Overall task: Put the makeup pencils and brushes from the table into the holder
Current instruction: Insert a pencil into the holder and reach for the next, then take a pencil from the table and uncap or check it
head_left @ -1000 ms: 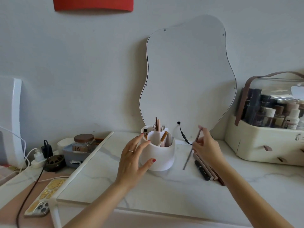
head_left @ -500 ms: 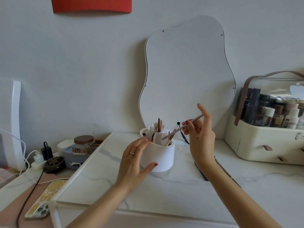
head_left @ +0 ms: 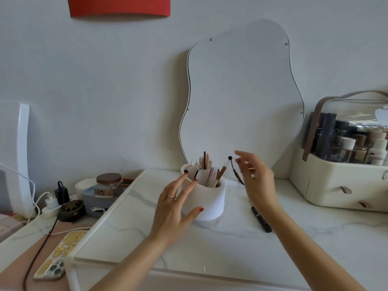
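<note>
The left hand [head_left: 175, 203] rests with spread, straight fingers on the side of the white holder [head_left: 206, 201], thumb low on its wall. The right hand [head_left: 255, 179], blurred, hangs just right of the holder with loose, open fingers; the thin brush it pinched half a second ago has left its grip. The holder stands on the marble bench [head_left: 210, 244] and holds several pencils and brushes [head_left: 211, 172] upright in compartments. A black pencil [head_left: 261, 219] lies on the bench beside the right wrist.

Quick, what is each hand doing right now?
Left hand: open, fingers spread against the white holder.
Right hand: open, holding nothing, raised beside the holder.
</note>
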